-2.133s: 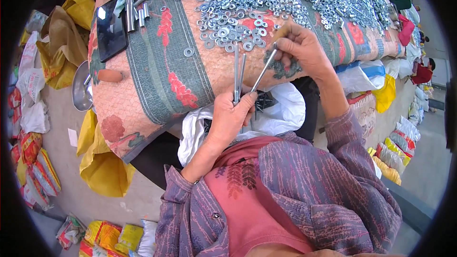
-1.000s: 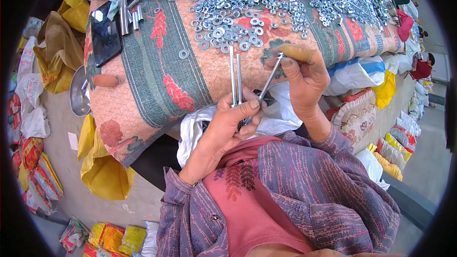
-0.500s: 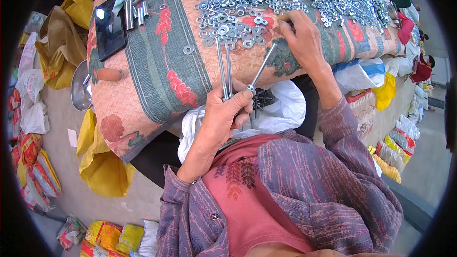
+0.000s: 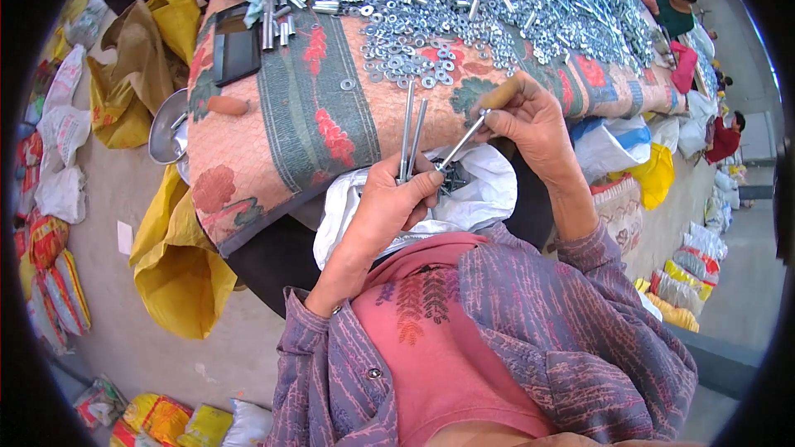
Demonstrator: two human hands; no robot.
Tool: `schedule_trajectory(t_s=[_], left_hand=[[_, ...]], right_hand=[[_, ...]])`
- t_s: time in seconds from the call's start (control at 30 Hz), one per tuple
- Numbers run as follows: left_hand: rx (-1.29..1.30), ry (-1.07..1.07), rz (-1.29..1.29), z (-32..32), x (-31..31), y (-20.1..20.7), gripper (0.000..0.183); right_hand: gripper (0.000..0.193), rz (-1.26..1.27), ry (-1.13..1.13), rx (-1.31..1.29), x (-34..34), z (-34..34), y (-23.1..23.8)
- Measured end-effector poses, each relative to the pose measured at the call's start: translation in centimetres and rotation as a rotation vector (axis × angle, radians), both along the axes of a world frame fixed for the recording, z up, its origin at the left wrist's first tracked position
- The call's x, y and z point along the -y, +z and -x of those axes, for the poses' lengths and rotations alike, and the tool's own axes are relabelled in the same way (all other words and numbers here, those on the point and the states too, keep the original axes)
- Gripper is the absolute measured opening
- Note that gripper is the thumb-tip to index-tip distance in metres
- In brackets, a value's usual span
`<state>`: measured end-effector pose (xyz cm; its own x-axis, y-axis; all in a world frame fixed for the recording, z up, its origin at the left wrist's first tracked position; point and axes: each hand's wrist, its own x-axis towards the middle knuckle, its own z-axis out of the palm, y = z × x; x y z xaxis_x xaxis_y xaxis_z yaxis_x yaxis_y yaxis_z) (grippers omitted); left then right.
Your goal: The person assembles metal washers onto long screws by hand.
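My left hand is closed around three long metal bolts. Two of them, one being a left bolt, stand nearly upright out of the fist. The third bolt slants up to the right, a small collar showing near my thumb. At its tip, thumb and fingers of my right hand pinch a small shiny metal ring, perhaps a washer or nut; most of it is hidden. Below the hands a white sack lies open with dark metal pieces inside. Loose washers spread on the patterned cloth beyond.
A heap of metal sleeves and long rods covers the table's far side. At left lie a phone, a brown handle-like piece and a metal bowl. Yellow sacks stand on the floor; other people sit far right.
My right hand has left the edge of the washer pile and come to the slanted bolt's tip with a small ring. My left hand still grips the bolts. The whole view has shifted slightly.
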<state>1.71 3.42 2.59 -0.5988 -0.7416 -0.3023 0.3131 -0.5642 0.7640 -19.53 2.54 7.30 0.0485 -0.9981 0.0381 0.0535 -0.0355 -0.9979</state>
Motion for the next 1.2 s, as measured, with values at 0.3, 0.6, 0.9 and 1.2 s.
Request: schedule_trajectory(t_s=[0.3,0.6,0.9,1.2], left_hand=[[0.004,0.058,-0.037,-0.4,-0.7,1.1,0.016],[0.132,0.187,0.054,2.1,-0.5,-0.8,0.012],[0.151,0.264,-0.010,2.9,0.4,-1.3,0.008],[0.131,0.207,-0.030,3.3,1.1,-1.6,0.006]], right_hand=[[0.016,-0.177,0.120,0.132,-1.8,-2.1,0.4],[0.015,-0.076,0.015,-0.138,-0.7,-0.7,-3.2],[0.023,-0.096,-0.058,0.012,-0.3,0.9,-2.9],[0.028,-0.097,0.031,-0.150,0.7,2.1,-3.0]])
